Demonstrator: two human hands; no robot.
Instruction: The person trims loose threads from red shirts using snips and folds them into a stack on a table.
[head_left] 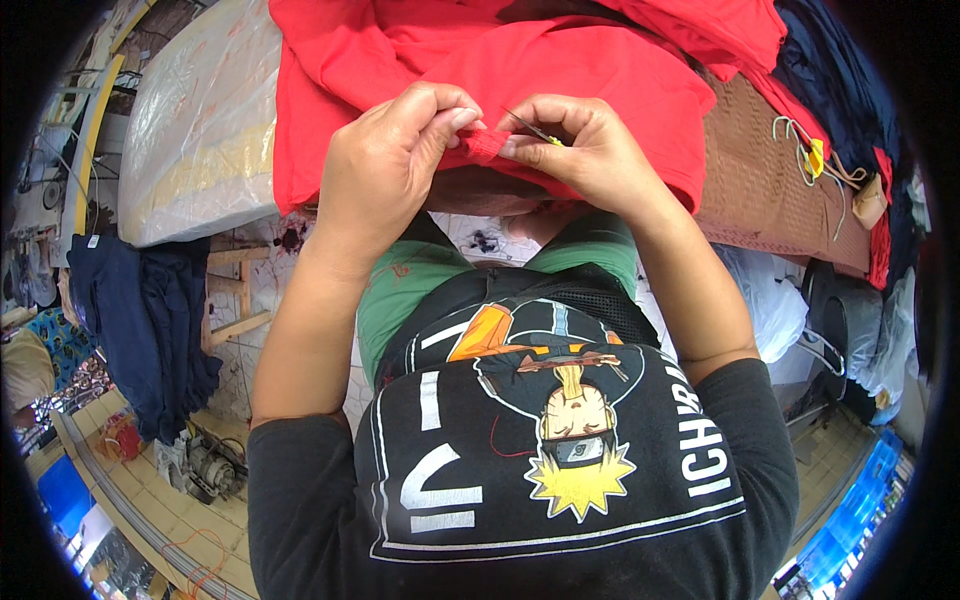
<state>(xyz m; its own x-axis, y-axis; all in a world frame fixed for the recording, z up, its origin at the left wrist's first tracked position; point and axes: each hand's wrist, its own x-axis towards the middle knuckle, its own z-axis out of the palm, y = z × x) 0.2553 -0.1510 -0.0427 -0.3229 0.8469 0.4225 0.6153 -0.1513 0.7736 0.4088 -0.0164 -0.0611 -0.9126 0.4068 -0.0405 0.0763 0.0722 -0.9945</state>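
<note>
A red garment (pixel 400 60) lies spread over the work surface in front of me, its ribbed edge (pixel 484 146) raised between my hands. My left hand (pixel 385 150) is closed in a pinch at the left end of that edge. My right hand (pixel 590 150) pinches the edge's other end between thumb and finger. Tucked in the same right hand is a thin, dark, pointed tool (pixel 534 128) with a yellow part; the palm hides the rest, so its exact kind does not show.
Left of the garment is a plastic-wrapped padded block (pixel 200 130); a brown textured cover (pixel 760 190) extends right. Wire hooks with a yellow tag (pixel 816 158) sit on the cover's far right. Dark blue cloth (pixel 140 320) hangs at left, above a motor (pixel 205 468). Plastic bags (pixel 765 310) hang at right.
</note>
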